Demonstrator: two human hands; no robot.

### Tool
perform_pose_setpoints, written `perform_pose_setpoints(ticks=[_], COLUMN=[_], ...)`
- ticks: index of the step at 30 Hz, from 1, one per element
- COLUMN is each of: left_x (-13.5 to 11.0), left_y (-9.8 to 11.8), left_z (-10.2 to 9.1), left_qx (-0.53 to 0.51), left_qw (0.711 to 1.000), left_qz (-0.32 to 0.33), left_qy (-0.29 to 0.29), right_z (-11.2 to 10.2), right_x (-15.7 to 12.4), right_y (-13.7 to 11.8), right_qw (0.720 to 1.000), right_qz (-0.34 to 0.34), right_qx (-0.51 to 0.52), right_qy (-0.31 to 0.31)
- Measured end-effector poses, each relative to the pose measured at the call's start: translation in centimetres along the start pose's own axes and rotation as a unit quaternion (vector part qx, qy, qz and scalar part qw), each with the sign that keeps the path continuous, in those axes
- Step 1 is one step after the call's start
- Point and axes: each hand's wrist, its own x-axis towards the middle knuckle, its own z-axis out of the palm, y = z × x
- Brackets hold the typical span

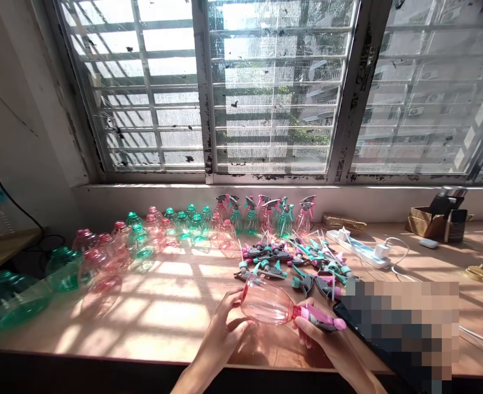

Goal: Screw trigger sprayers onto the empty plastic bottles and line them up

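Note:
My left hand [223, 328] cups the body of a clear pink plastic bottle [266, 301], lying on its side just above the wooden counter [171, 334]. My right hand [319, 342] grips the neck end, where a pink spray trigger head [321, 318] sits on the bottle. Just beyond my hands lies a heap of loose pink and teal trigger heads [290, 261]. Behind it stand several bottles with trigger heads fitted [266, 218]. Further left, several bare pink and green bottles [143, 241] stand or lie without heads.
A white power strip [358, 249] with a plug and cable lies at the right. Beyond it stands a cardboard box [425, 221]. A dark flat object and a pixelated patch [401, 328] cover the right foreground. A barred window [274, 93] runs behind the counter.

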Motion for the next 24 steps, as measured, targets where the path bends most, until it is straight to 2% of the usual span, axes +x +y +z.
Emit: perform_pose_setpoints(ticks=[8,16,24], left_x=[0.1,0.0,0.1], left_y=[0.7,-0.1,0.1], left_z=[-0.4,-0.1,-0.4], left_qx=[0.023,-0.004,0.028], left_qw=[0.999,1.0,0.999], left_qz=[0.033,0.006,0.027], left_qy=[-0.009,-0.007,0.002], right_z=[0.2,-0.3,-0.4], right_x=[-0.4,0.0,-0.2], right_y=[-0.6,0.7,0.2], right_qw=[1.0,1.0,0.997], right_qz=[0.028,0.024,0.047], right_qx=[0.006,0.017,-0.06], right_qy=[-0.006,-0.004,0.028])
